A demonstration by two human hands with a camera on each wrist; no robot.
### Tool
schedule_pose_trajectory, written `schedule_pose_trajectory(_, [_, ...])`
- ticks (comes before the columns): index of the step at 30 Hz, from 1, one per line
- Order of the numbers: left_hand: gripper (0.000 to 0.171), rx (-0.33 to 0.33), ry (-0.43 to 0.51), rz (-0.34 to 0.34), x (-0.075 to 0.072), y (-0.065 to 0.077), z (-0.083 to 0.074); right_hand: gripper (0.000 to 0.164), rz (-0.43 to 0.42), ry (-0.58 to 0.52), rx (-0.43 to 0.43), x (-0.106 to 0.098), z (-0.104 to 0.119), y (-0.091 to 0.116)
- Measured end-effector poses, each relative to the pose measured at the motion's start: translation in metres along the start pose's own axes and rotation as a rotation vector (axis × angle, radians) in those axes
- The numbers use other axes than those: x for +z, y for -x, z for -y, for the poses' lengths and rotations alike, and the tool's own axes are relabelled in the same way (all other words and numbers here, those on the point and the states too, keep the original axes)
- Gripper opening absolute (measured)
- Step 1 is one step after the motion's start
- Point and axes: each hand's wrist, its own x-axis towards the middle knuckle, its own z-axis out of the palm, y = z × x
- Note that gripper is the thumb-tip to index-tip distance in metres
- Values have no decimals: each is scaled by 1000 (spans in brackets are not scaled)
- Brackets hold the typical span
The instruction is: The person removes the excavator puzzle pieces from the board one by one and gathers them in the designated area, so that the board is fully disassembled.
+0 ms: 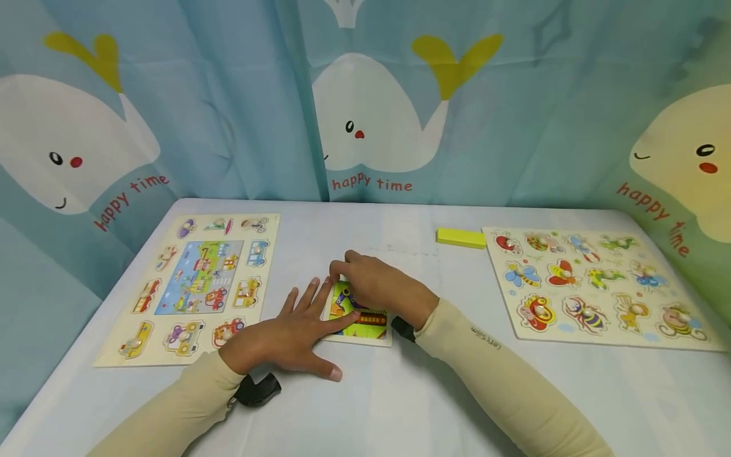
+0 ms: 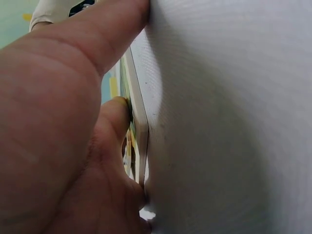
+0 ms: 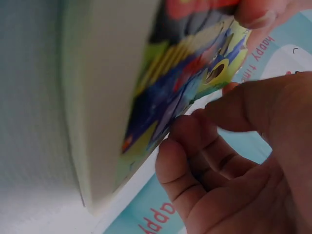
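A small jigsaw puzzle (image 1: 370, 331) in a pale frame, printed in green, yellow, red and blue, lies between the two hands in the head view. My left hand (image 1: 294, 336) lies with fingers spread at its left side, the index finger reaching across the picture. Its thumb rests on the tablecloth near the front edge. At the puzzle's far edge, my right hand (image 1: 377, 285) has curled fingers and pinches a puzzle piece (image 3: 223, 68) with a wheel-like print. The right hand covers much of the picture's upper part in the head view.
A vehicle peg puzzle board (image 1: 271, 238) lies on the left of the white table (image 1: 457, 406). On the right is an insect peg puzzle board (image 1: 502, 279), with a yellow block (image 1: 460, 238) at its far left corner. A whale-print curtain (image 1: 257, 127) hangs behind.
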Motion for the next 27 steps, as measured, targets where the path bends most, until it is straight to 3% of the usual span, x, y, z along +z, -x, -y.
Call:
schedule_pose_trajectory(12, [99,-7,-17,-2,0,0,0,19,-68,-70,-54,1,-3,0])
schedule_pose_trajectory(27, [99,-27,-26,-7,-1,-2,-1,16,-93,-272,-98,-2,-12,2])
